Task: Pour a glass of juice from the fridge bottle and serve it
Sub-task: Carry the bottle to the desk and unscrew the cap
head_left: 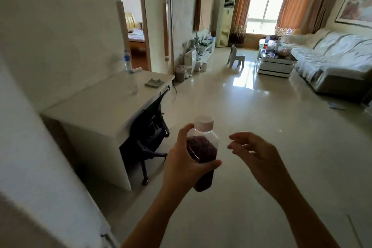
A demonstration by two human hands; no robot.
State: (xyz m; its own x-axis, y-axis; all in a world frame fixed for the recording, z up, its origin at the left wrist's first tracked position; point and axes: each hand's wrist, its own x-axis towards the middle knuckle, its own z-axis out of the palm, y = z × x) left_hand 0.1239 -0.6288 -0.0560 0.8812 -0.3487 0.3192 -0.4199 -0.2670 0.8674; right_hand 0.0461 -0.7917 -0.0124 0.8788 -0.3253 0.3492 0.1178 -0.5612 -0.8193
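Pale floor tiles [231, 106] stretch toward a sofa [332, 60] and a curtained window [265, 2]. At left, a white surface [100, 106] carries a clear glass [133, 86]. The left hand [181, 165] grips a capped juice bottle [203, 151] upright in mid-air, fingers [211, 164] wrapped around it. Just beside it, the right hand [255, 151] hovers with fingers loosely spread, holding nothing.

Light: daylight from far window [267, 6], blown out
Glare: sheen on floor [247, 84]
Foreground: dim
Edges: blurred, bowed
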